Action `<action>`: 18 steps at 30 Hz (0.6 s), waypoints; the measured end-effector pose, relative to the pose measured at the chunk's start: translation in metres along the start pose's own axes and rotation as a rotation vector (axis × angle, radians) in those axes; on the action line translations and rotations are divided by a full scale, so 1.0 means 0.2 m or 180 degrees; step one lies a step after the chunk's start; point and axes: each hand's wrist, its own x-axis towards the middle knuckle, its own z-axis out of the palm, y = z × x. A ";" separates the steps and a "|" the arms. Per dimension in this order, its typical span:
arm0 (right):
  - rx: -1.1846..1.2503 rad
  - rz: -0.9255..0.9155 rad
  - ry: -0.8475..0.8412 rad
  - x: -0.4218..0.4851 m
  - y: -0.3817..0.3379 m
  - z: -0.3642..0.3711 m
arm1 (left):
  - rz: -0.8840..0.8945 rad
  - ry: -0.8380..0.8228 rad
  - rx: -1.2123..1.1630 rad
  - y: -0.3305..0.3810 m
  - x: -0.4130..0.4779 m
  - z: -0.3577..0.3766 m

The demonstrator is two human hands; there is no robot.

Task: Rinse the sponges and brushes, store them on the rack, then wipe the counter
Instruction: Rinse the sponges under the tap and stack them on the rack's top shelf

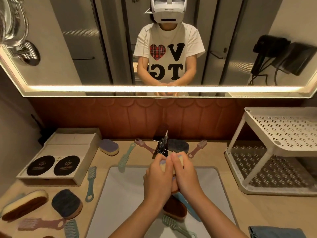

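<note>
Counter (214,212), far left edge: a brown-faced sponge (24,206) lies near the front corner, a dark blue sponge (66,203) just beside it, a pink brush (40,224) below them and a green brush (71,229) at the frame's bottom edge. Behind these sits an open tray box (85,162) holding two black round pads (53,164), its right wall close to a blue-green brush (90,183) that lies along the strip between box and sink. Further back, a purple-topped sponge (109,147) and a mint brush (126,156) rest near the backsplash, with little bare counter between them. Sink (120,194), pale and rectangular, occupies the centre; its left half is open basin. Left hand (158,179) and right hand (186,176) are pressed together under the faucet (162,143), both closed around a yellow sponge with purple top (165,166), squeezing it over the basin. Below the hands in the basin lie a brown sponge (175,210), a blue brush handle (190,208) and a green brush in the sink (176,226). Behind the faucet a dark sponge (179,145) sits between two pink brushes (198,147). Right of the sink the counter is bare up to the white two-tier rack (281,133), both shelves unoccupied. A blue cloth (274,231) lies at the bottom right edge.
</note>
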 end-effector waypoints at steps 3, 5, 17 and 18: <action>-0.0013 0.0062 0.0027 0.03 0.00 -0.04 | 0.0226 -0.0108 0.0164 0.04 0.01 0.03; 0.0011 0.0151 0.0073 0.06 0.00 -0.08 | 0.0417 -0.0191 0.0301 0.07 0.02 0.06; 0.0146 0.0591 -0.0301 0.24 -0.02 -0.31 | 0.1106 -0.0396 0.0885 0.21 0.12 0.22; 0.0154 0.0637 -0.0404 0.24 -0.02 -0.33 | 0.1182 -0.0379 0.0971 0.22 0.12 0.23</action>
